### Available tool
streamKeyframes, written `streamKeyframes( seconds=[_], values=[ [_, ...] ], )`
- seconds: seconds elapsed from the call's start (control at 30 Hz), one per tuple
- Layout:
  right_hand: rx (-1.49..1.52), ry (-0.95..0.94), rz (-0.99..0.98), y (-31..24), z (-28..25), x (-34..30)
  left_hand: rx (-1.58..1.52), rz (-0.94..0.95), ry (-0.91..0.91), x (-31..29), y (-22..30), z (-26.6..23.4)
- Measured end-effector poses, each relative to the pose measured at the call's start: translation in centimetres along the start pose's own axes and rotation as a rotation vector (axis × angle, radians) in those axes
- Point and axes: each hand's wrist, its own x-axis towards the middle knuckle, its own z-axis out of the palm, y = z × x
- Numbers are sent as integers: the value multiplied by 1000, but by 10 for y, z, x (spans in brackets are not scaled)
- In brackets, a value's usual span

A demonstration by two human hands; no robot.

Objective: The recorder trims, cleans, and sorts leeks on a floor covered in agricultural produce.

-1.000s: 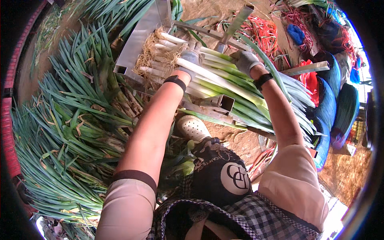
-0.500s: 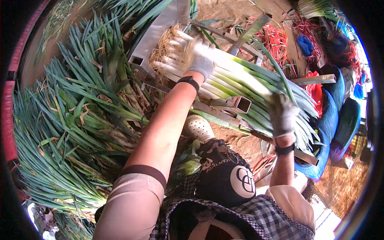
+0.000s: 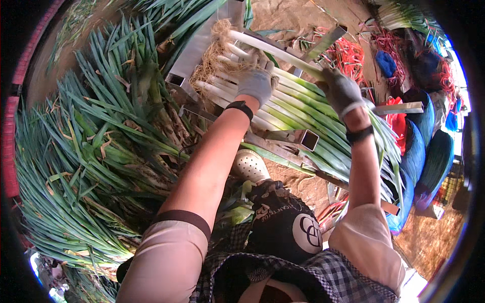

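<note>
A person's gloved left hand (image 3: 255,83) presses down, fingers curled, on the white stems of a bundle of green onions (image 3: 298,108) lying across a metal frame (image 3: 303,139). The gloved right hand (image 3: 341,91) is closed around one long stalk (image 3: 273,49) above the bundle. A large heap of loose onions (image 3: 96,151) lies to the left.

Farm packing yard: heaped green onions (image 3: 96,151), dirt floor (image 3: 298,15).
</note>
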Motion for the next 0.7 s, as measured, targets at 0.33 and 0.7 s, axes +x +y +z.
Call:
streamKeyframes(
  seconds=[0.33,0.7],
  values=[
    [323,-157,-163,59,102,55,-30,-10,-113,2,6,-1],
    [159,-245,174,52,92,33,14,-9,-14,2,8,-3]
  ],
)
